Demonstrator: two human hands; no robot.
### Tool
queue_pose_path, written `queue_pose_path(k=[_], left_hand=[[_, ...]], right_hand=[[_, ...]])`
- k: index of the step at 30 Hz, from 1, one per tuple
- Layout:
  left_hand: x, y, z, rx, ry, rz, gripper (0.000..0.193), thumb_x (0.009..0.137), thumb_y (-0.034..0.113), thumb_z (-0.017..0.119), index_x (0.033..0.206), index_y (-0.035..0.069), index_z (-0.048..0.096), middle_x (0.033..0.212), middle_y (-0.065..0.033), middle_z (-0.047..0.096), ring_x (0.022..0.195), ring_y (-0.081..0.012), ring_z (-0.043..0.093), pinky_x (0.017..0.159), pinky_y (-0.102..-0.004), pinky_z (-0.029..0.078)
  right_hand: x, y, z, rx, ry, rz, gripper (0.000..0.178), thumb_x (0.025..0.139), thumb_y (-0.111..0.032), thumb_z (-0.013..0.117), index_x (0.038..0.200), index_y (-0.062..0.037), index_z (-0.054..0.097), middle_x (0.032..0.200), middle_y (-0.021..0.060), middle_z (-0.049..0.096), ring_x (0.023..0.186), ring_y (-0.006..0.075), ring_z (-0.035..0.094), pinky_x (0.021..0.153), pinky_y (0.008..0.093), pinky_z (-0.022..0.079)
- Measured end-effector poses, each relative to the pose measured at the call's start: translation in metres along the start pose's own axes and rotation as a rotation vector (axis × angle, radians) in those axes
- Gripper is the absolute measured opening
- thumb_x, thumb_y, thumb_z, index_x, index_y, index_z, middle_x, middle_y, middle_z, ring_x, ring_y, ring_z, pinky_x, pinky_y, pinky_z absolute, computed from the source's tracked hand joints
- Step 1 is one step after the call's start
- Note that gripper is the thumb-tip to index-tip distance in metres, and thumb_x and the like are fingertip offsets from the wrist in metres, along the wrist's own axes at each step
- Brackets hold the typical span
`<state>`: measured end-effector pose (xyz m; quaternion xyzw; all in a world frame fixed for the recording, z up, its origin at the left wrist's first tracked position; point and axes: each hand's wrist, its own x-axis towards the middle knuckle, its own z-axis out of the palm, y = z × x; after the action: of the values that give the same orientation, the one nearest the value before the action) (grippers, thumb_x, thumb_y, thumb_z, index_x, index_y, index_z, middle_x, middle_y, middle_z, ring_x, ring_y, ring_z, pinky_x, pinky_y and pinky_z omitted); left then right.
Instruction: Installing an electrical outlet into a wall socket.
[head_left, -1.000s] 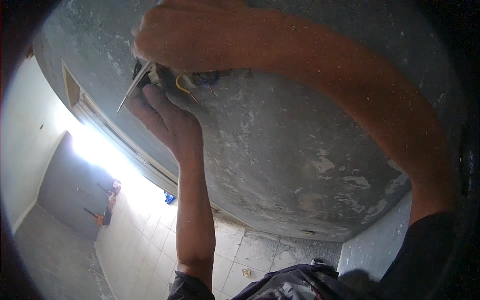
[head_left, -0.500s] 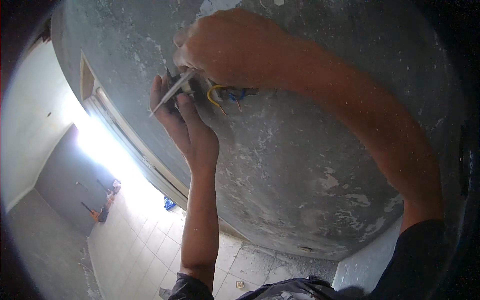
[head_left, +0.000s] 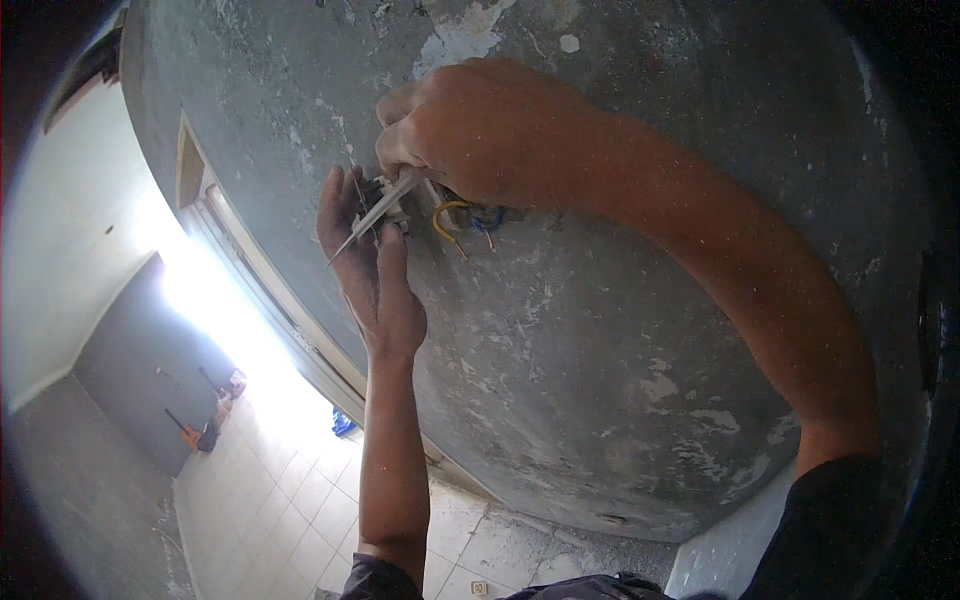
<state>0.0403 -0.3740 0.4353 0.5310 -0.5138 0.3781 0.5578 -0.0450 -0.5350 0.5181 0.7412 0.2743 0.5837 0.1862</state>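
My left hand [head_left: 375, 275] is raised to the grey wall, its thumb and fingers closed around a small dark and white electrical fitting [head_left: 393, 212]. My right hand [head_left: 455, 135] reaches over from the right, in a fist around the thick end of a slim pale screwdriver [head_left: 372, 217]. Its thin end slants down and left, passing in front of the fitting and the left fingers. Just right of the fitting, a yellow wire [head_left: 440, 222] and a blue wire [head_left: 490, 222] stick out of a wall opening, with bare copper ends. The right hand partly hides that opening.
The rough grey wall [head_left: 600, 330] has patches of chipped paint. A bright doorway with a pale frame [head_left: 270, 290] lies at left. On the tiled floor [head_left: 300, 500] beyond stand orange and dark tools [head_left: 203, 435] and a blue item [head_left: 342, 422]. A small square piece [head_left: 479, 588] lies below.
Both hands, the fitting and the wires appear slightly lower in the picture, as the whole view has shifted. The screwdriver still crosses in front of the fitting, and both grips are kept.
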Motion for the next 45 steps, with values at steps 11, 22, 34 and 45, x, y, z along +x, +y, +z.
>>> queue_pose_path(k=[11, 22, 34, 45], left_hand=[[0.002, -0.007, -0.012, 0.114, -0.031, 0.076, 0.059, 0.087, 0.022, 0.06, 0.142, 0.01, 0.04, 0.138, -0.014, 0.041, 0.13, -0.0282, 0.042, 0.11, -0.0463, 0.034], [0.004, -0.008, -0.005, -0.081, 0.001, -0.03, 0.062, 0.079, 0.012, 0.05, 0.14, 0.01, 0.042, 0.137, -0.0125, 0.04, 0.128, -0.026, 0.04, 0.111, -0.043, 0.03], [0.005, -0.016, -0.002, -0.181, 0.012, 0.008, 0.07, 0.075, 0.011, 0.056, 0.141, 0.001, 0.035, 0.137, -0.0165, 0.043, 0.129, -0.0275, 0.041, 0.112, -0.0416, 0.027], [0.003, -0.015, 0.014, 0.089, 0.086, 0.101, 0.067, 0.077, 0.017, 0.049, 0.142, 0.007, 0.036, 0.139, -0.0163, 0.033, 0.13, -0.0298, 0.034, 0.112, -0.0436, 0.026]], right_hand=[[0.001, -0.007, -0.005, -0.027, -0.057, 0.025, 0.013, 0.085, -0.008, 0.066, 0.093, -0.0024, 0.074, 0.094, 0.017, 0.072, 0.084, 0.0282, 0.073, 0.078, 0.0384, 0.059], [0.004, -0.009, -0.008, 0.0, -0.042, 0.01, 0.015, 0.087, -0.008, 0.064, 0.096, -0.002, 0.074, 0.097, 0.0154, 0.072, 0.087, 0.0283, 0.072, 0.08, 0.0389, 0.059], [0.004, -0.009, -0.005, -0.009, -0.065, 0.038, 0.017, 0.088, -0.011, 0.063, 0.093, -0.0022, 0.075, 0.094, 0.017, 0.073, 0.085, 0.0285, 0.073, 0.077, 0.041, 0.059], [0.005, -0.012, -0.007, -0.036, -0.077, 0.078, 0.014, 0.087, -0.011, 0.065, 0.094, -0.0026, 0.075, 0.097, 0.0168, 0.072, 0.089, 0.0275, 0.073, 0.081, 0.0392, 0.058]])
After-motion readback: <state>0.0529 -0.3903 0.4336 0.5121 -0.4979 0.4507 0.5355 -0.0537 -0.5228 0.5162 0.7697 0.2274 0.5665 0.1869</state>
